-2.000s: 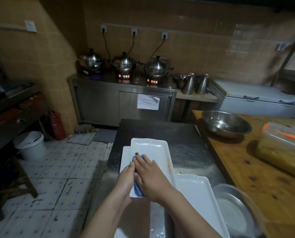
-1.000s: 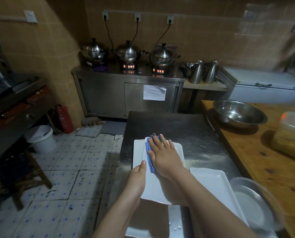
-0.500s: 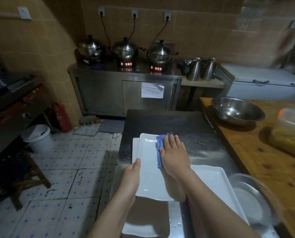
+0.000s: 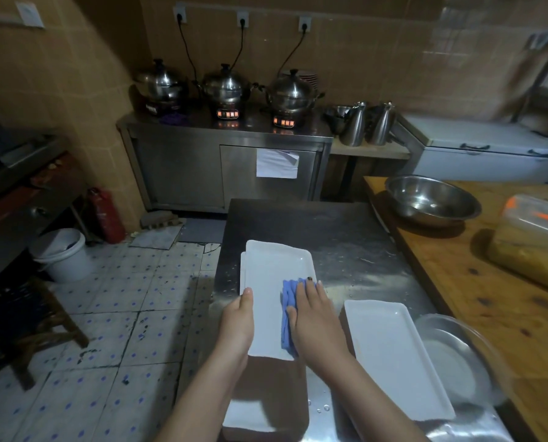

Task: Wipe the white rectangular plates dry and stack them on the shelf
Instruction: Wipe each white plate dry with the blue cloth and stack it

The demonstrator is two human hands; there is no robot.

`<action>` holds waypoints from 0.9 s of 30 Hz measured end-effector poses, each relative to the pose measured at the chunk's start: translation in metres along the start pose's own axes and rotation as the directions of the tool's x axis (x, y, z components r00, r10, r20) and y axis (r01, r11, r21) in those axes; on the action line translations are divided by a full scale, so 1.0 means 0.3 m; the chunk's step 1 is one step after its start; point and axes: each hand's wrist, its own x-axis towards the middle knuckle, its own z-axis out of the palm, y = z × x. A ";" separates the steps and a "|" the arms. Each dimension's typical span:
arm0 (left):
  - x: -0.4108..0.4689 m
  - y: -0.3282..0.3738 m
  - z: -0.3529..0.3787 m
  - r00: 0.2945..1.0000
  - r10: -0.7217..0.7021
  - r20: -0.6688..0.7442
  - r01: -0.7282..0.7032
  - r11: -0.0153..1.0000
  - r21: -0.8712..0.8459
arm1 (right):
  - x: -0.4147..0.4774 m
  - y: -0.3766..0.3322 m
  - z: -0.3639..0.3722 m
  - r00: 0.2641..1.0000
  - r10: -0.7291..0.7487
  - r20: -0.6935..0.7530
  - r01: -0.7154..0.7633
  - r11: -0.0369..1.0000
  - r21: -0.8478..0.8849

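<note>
A white rectangular plate (image 4: pixel 274 275) is held above another white plate whose edge (image 4: pixel 242 266) shows beneath it, over the steel table (image 4: pixel 346 244). My left hand (image 4: pixel 239 320) grips the plate's left edge, thumb on top. My right hand (image 4: pixel 312 311) presses a blue cloth (image 4: pixel 288 314) flat on the plate's right half, fingers straight. A second white rectangular plate (image 4: pixel 393 355) lies to the right on the table. No shelf for stacking can be made out clearly.
A round metal dish (image 4: pixel 457 365) sits at the near right. A wooden counter (image 4: pixel 476 282) carries a steel bowl (image 4: pixel 430 199) and a plastic container (image 4: pixel 534 237). Three pots (image 4: pixel 226 87) stand on the far cabinet. A white bucket (image 4: pixel 63 253) stands on the tiled floor at left.
My right hand has drawn the blue cloth from the plate's far end back towards me along its right side. My left hand keeps its grip on the left edge.
</note>
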 end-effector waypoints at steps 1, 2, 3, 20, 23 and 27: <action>-0.004 -0.004 0.007 1.000 -0.001 0.015 0.001 1.000 0.012 | 0.035 0.009 -0.006 0.999 0.022 -0.027 -0.022 1.000 -0.004; -0.009 -0.013 0.013 1.000 -0.011 0.029 0.010 1.000 0.020 | 0.070 0.019 -0.016 0.997 0.050 -0.055 -0.050 0.999 -0.006; -0.017 -0.023 0.018 0.999 -0.027 0.039 0.026 0.999 0.025 | 0.103 0.028 -0.026 0.994 0.079 -0.070 -0.079 0.997 0.001; 0.012 0.000 0.015 0.998 0.027 0.055 -0.031 0.997 0.077 | 0.056 -0.068 0.012 0.983 -0.172 -0.064 0.181 0.969 0.169; 0.004 -0.008 0.033 0.994 0.066 0.082 -0.072 0.994 0.080 | 0.146 -0.067 -0.018 0.978 -0.189 -0.092 0.200 0.971 0.133; 0.006 -0.014 0.038 0.992 0.059 0.116 -0.067 0.995 0.071 | 0.222 -0.027 -0.036 0.980 -0.163 -0.110 0.168 0.985 0.041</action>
